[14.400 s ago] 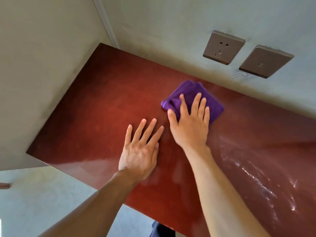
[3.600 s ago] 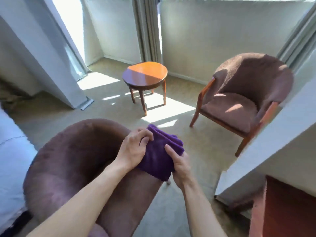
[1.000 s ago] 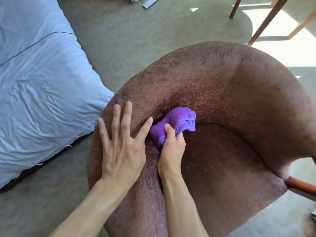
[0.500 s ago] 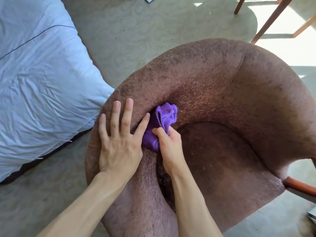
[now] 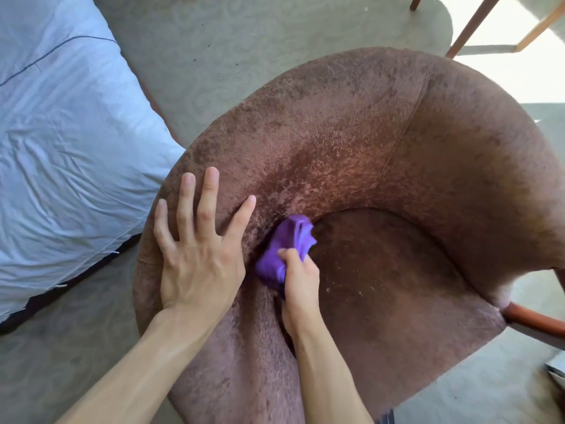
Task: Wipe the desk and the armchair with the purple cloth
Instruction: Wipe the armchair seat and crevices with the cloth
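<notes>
A brown plush armchair [image 5: 382, 142] with a curved back fills the middle of the head view. The purple cloth [image 5: 286, 244] is bunched up and pressed into the crease where the inner back meets the seat. My right hand [image 5: 298, 284] is closed around the cloth's lower end, down inside the chair. My left hand [image 5: 198, 255] lies flat with fingers spread on the padded top of the chair's left side, just left of the cloth. The desk is out of view.
A bed with a pale blue-white duvet [image 5: 67, 148] stands at the left, close to the chair. Carpet [image 5: 229, 41] surrounds the chair. Wooden legs of a table [image 5: 470, 26] show at the top right. The chair's wooden arm [image 5: 532, 319] juts out at the right.
My right hand has drawn the cloth down along the crease toward the seat. My left hand has stayed flat on the chair's padded edge.
</notes>
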Motion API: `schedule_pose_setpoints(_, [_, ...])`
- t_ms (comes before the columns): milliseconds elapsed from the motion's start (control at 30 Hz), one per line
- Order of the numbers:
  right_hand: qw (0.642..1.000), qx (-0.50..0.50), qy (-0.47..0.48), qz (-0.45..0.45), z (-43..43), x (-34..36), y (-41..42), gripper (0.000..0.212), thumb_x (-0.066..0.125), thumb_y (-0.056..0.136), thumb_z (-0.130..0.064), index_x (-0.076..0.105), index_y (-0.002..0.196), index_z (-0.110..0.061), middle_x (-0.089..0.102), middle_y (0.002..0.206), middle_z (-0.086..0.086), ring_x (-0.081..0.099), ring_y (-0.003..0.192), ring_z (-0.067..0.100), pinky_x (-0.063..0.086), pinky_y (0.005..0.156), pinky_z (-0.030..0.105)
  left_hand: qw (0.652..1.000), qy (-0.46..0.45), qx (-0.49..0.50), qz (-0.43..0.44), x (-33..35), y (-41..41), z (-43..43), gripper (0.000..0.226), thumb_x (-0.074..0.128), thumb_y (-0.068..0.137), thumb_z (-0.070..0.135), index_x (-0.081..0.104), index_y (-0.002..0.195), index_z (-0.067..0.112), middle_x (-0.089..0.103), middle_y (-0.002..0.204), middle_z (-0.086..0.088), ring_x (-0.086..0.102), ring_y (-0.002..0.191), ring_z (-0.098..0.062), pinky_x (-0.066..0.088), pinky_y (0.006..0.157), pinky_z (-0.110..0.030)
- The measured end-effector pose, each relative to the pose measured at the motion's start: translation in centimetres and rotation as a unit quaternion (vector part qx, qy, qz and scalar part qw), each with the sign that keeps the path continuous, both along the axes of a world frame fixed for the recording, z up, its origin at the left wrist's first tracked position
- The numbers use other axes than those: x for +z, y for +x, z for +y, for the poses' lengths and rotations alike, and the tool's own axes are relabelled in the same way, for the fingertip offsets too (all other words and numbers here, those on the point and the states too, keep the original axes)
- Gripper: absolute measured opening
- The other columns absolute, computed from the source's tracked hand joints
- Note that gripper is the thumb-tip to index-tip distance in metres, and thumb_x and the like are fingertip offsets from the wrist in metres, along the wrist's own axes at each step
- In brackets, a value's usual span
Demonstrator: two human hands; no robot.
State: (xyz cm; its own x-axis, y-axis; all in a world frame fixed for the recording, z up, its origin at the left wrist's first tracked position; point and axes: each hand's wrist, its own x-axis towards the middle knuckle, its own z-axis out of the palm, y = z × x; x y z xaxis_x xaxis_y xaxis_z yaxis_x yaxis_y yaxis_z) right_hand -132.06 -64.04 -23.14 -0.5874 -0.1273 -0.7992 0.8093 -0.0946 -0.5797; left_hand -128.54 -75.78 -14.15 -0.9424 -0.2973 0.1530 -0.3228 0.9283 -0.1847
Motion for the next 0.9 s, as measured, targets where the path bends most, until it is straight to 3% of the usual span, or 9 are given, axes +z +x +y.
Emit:
schedule_pose_setpoints(100, [0.991, -0.120, -0.023, 0.051, -1.6, 0.8, -3.1, 0.018, 0.068, 0.073, -0.036, 0.074, 0.081, -0.022, 0.073, 0.083, -0.004, 0.068, 0.082, 0.019, 0.054, 0.082, 0.040, 1.000, -0.010, 0.001, 0.006, -0.2, 0.1, 0.0, 0.057, 0.053, 0.095, 0.023, 0.045, 0.150, 0.038, 0.011, 0.169, -0.018, 0.011, 0.155, -0.042, 0.015, 0.119, -0.067])
schedule_pose_setpoints(233, [0.991, 0.011, -0.037, 0.129, -1.9, 2.0, -5.2, 0.012, 0.066, 0.075, -0.033, 0.059, 0.066, -0.028, 0.052, 0.067, -0.008, 0.045, 0.065, 0.008, 0.042, 0.065, 0.032, 1.000, -0.013, -0.001, 0.004, -0.3, 0.1, -0.2, 0.057, 0.052, 0.095, 0.023, 0.044, 0.150, 0.038, 0.010, 0.169, -0.017, 0.010, 0.156, -0.041, 0.015, 0.119, -0.066])
schedule_pose_setpoints(300, [0.991, 0.015, 0.013, 0.134, -0.4, 1.2, -4.9, 0.016, 0.064, 0.075, -0.031, 0.056, 0.062, -0.025, 0.050, 0.065, -0.007, 0.044, 0.063, 0.009, 0.041, 0.065, 0.035, 1.000, -0.018, -0.002, 0.004, -0.3, 0.1, 0.0, 0.056, 0.052, 0.096, 0.023, 0.045, 0.149, 0.038, 0.011, 0.169, -0.018, 0.010, 0.155, -0.042, 0.015, 0.119, -0.067])
schedule_pose_setpoints(433, [0.975, 0.183, 0.030, 0.124, -0.3, 0.0, -1.5, 0.023, 0.062, 0.076, -0.033, 0.051, 0.062, -0.018, 0.054, 0.067, -0.003, 0.048, 0.066, 0.011, 0.044, 0.068, 0.038, 0.999, -0.026, -0.015, -0.013, -0.2, -0.1, 0.0, 0.060, 0.053, 0.094, 0.022, 0.043, 0.152, 0.032, 0.009, 0.167, -0.024, 0.006, 0.154, -0.047, 0.012, 0.117, -0.072])
schedule_pose_setpoints(533, [0.983, 0.168, -0.015, 0.078, -0.3, -0.6, 0.5, 0.011, 0.061, 0.074, -0.030, 0.059, 0.065, -0.023, 0.060, 0.069, -0.004, 0.051, 0.067, 0.010, 0.045, 0.068, 0.035, 0.995, -0.044, -0.093, -0.019, -0.1, -0.5, 0.2, 0.055, 0.053, 0.094, 0.023, 0.049, 0.149, 0.027, 0.013, 0.167, -0.020, 0.009, 0.154, -0.046, 0.004, 0.120, -0.070])
schedule_pose_setpoints(633, [0.982, 0.177, -0.032, 0.049, 0.6, -1.9, 0.7, 0.011, 0.060, 0.074, -0.025, 0.059, 0.063, -0.024, 0.060, 0.066, -0.007, 0.051, 0.066, 0.010, 0.043, 0.065, 0.031, 0.969, -0.099, -0.202, -0.097, 0.0, -2.6, 1.0, 0.054, 0.044, 0.094, 0.028, 0.051, 0.147, 0.025, 0.011, 0.170, -0.015, 0.007, 0.155, -0.045, -0.010, 0.119, -0.069])
schedule_pose_setpoints(767, [0.987, 0.162, 0.008, 0.019, 1.5, -3.2, 0.3, 0.019, 0.060, 0.075, -0.024, 0.052, 0.058, -0.022, 0.053, 0.062, -0.008, 0.045, 0.060, 0.008, 0.038, 0.059, 0.028, 0.907, -0.217, -0.238, -0.272, -1.3, -4.6, 0.4, 0.062, 0.026, 0.100, 0.039, 0.026, 0.160, 0.025, -0.023, 0.166, -0.021, -0.026, 0.149, -0.050, -0.030, 0.103, -0.074])
schedule_pose_setpoints(833, [0.992, 0.112, 0.054, 0.017, 1.4, -4.0, 0.4, 0.021, 0.059, 0.075, -0.028, 0.051, 0.057, -0.021, 0.053, 0.063, -0.006, 0.045, 0.061, 0.011, 0.039, 0.063, 0.032, 0.894, -0.247, -0.246, -0.282, -1.8, -4.4, -0.4, 0.063, 0.027, 0.102, 0.040, 0.021, 0.161, 0.021, -0.027, 0.163, -0.025, -0.029, 0.147, -0.051, -0.027, 0.102, -0.077])
schedule_pose_setpoints(900, [0.989, 0.149, 0.008, 0.003, 1.1, -4.6, 0.4, 0.014, 0.060, 0.071, -0.030, 0.054, 0.062, -0.022, 0.055, 0.064, -0.005, 0.047, 0.062, 0.011, 0.040, 0.065, 0.032, 0.894, -0.253, -0.252, -0.270, -2.2, -4.2, -0.8, 0.062, 0.031, 0.100, 0.039, 0.028, 0.159, 0.020, -0.020, 0.165, -0.026, -0.022, 0.150, -0.051, -0.022, 0.105, -0.079])
